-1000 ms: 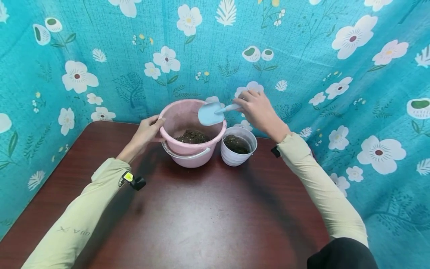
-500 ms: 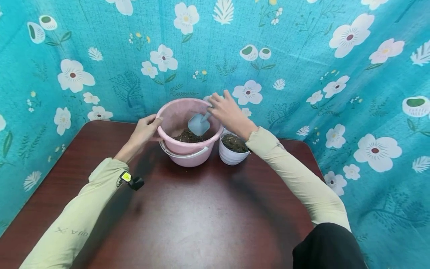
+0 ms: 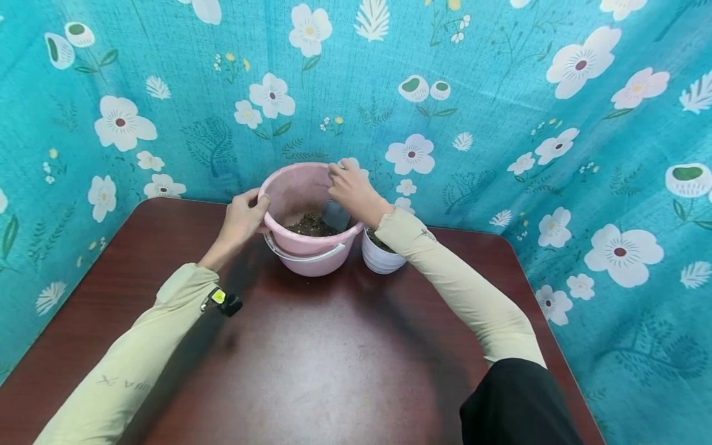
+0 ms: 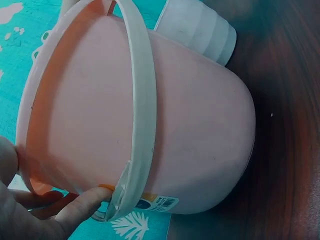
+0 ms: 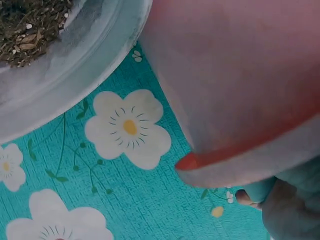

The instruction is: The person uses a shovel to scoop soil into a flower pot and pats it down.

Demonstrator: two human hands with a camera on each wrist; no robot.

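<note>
A pink bucket (image 3: 311,267) with dark soil (image 3: 311,226) at its bottom stands at the back of the table. My left hand (image 3: 239,221) grips its left rim, thumb on the near side, close to the white bail handle (image 4: 144,100) in the left wrist view. Over the right rim, my right hand (image 3: 358,194) holds a light blue hand trowel by its handle. The trowel's blade (image 3: 336,216) points down inside the bucket by the soil; its tip is hard to make out. Right of the bucket stands a white ribbed pot (image 3: 381,261), partly hidden by my right forearm.
Soil with small chips (image 5: 32,37) lies in the white pot in the right wrist view. A blue flowered curtain (image 3: 356,111) hangs behind and beside the dark red-brown table (image 3: 334,346). A black rounded shape (image 3: 517,408) shows at the bottom right.
My right hand has moved left and down from above the white pot, lowering the trowel into the bucket. The left hand keeps hold of the rim.
</note>
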